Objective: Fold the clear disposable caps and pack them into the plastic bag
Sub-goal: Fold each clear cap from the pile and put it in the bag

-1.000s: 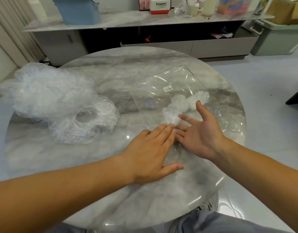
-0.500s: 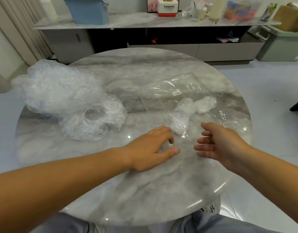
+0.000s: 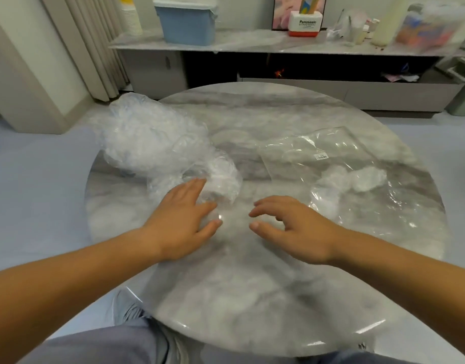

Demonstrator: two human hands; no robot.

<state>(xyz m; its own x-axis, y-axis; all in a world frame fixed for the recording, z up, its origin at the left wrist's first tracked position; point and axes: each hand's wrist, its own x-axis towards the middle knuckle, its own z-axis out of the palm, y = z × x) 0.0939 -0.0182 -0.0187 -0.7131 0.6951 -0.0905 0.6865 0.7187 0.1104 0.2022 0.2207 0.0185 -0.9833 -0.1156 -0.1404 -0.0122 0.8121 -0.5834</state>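
progress check: early days by the look of it. the plastic bag (image 3: 357,145) lies flat on the right side of the round marble surface (image 3: 252,285). inside it i can make out two, maybe three, white scrunched-up bundles (image 3: 357,179) that i'd guess are folded caps already packed. hard to count exactly through the clear film. over on the left there's a big fluffy pile of loose caps (image 3: 147,140), not folded, so most of the job is left imo.

the left hand (image 3: 181,222) is flat with fingers straight, fingertips resting on the near edge of the closest cap (image 3: 220,179), the one lying spread open at the front of the pile. no grip on it yet, just touching. the right hand (image 3: 294,229) hovers over bare surface between the pile and the bag, fingers loosely curved, holding nothing.

my read: that front cap is about to get pulled over and folded, then it goes in the bag, and repeat for the whole pile. the bag mouth seems to face the person but i can't really tell.
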